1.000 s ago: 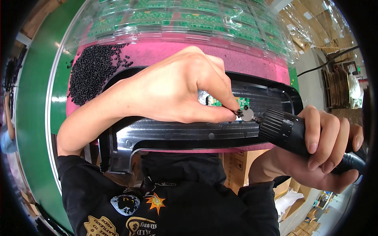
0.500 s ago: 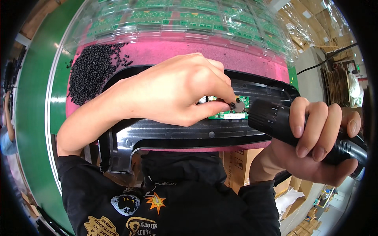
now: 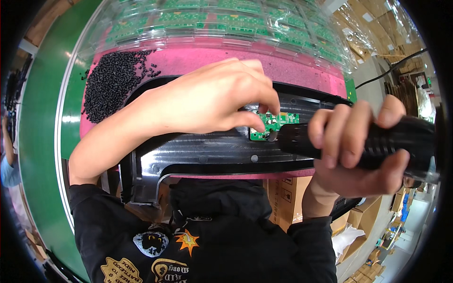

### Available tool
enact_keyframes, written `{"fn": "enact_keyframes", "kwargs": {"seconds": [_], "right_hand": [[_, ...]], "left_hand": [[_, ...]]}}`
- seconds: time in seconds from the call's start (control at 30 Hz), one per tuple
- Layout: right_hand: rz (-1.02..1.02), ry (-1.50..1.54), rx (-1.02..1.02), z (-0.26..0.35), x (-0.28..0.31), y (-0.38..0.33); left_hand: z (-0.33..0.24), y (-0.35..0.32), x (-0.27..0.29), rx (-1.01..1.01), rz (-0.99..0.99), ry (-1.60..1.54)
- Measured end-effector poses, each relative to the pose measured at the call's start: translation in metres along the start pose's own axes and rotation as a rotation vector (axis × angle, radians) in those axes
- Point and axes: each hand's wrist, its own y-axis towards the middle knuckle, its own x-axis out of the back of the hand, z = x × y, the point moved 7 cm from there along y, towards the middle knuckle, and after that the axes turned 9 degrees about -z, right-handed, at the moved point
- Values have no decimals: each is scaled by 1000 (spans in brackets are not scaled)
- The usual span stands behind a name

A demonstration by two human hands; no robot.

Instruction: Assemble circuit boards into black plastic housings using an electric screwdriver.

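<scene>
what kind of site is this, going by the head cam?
Likely an electronics assembly line: a green conveyor belt, clear trays of green circuit boards, a powered screwdriver in the right hand at a small circuit board, cardboard boxes below.

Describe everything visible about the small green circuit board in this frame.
The circuit board is small, green and roughly rectangular, dotted with tiny pale components. It lies flat in a recess of the black plastic housing, which rests on pink foam. The left hand covers its left end, fingers pressing at its edge. The tip of the black screwdriver, gripped by the right hand, meets its lower left corner. Only part shows.
</scene>
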Motion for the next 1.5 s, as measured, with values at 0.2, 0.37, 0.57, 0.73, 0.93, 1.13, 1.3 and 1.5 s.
{"fn": "enact_keyframes", "kwargs": {"seconds": [0.2, 0.37, 0.57, 0.73, 0.93, 1.13, 1.3, 1.5], "right_hand": [[-211, -127, -71, -23, 6, -13], [-209, -176, -88, -28, 2, -11], [-168, -299, -121, -35, -15, -9], [-113, -312, -158, -42, -22, -11], [-84, -177, -154, -39, -13, -8], [-757, 279, -446, -28, 74, 6], [-692, 224, -404, 0, 99, -11], [-636, -268, 75, 102, 143, -60]], "left_hand": [[3, 6, 27, 119, -243, 168], [5, 3, 36, 175, -335, -119], [6, 6, 36, 156, -406, -181], [8, 4, 30, 222, -372, -184], [1, 3, 36, 285, -244, -22], [1, 6, 40, 190, -43, 572], [25, -17, 43, 433, 335, 640], [18, -36, 52, 379, 360, 481]]}}
